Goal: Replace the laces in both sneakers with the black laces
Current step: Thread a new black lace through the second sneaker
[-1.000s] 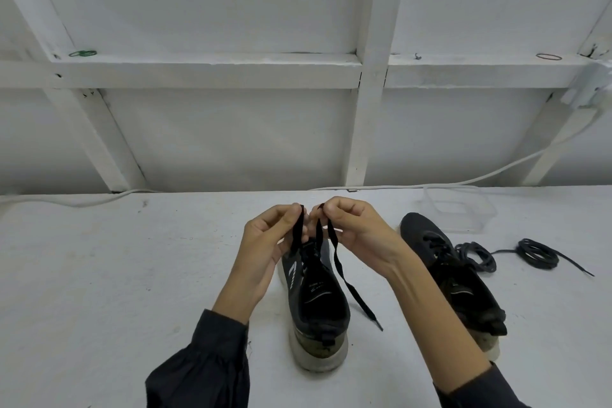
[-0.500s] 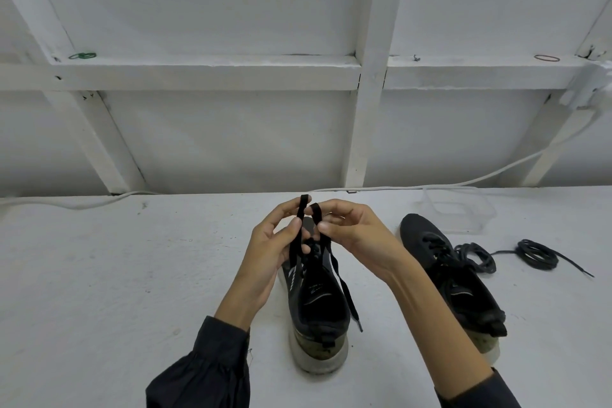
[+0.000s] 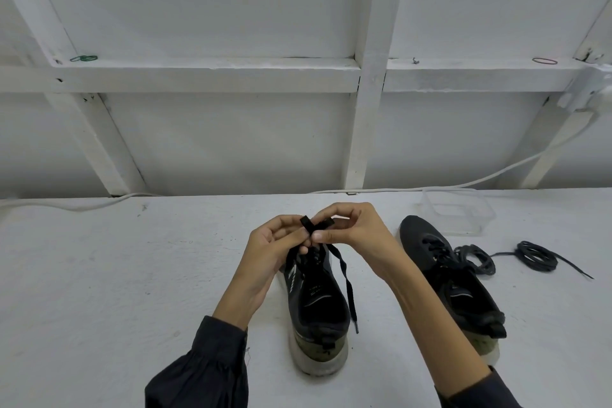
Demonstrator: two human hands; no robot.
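So, sleeves: dark cuffs at the bottom edge, both forearms reaching forward over the white table point(image 3: 99, 275).
Near sneaker point(image 3: 318, 305): centre, on its sole, heel toward the person, toe away; long axis runs near-to-far.
Black lace point(image 3: 346, 278): threaded in the near sneaker; one tail drops down the shoe's right flank, tip hanging beside the heel collar; upper strands rise to the hands and cross there.
Left hand point(image 3: 271, 248): above the tongue, fingers curled, pinching one strand.
Right hand point(image 3: 357, 235): fingertips touching the left's, thumb and forefinger pinching the other strand.
Key relation: crossing sits between the two thumbs, straight above the eyelets, equally near both hands; strands run upward, across the shoe's long axis.
Step (judged): probably starting a knot or evening the ends; fingers cover the crossing, can't tell which.
Second sneaker point(image 3: 457, 281): just right of the right forearm, heel near-right, toe far-left.
Loose laces: dark coil point(image 3: 477, 258) against that shoe; dark bundle point(image 3: 536, 257) further right, tail trailing right.
Clear container point(image 3: 457, 212): behind the second sneaker.
Far: white cable point(image 3: 496, 175) along the table's back edge, white framed wall.
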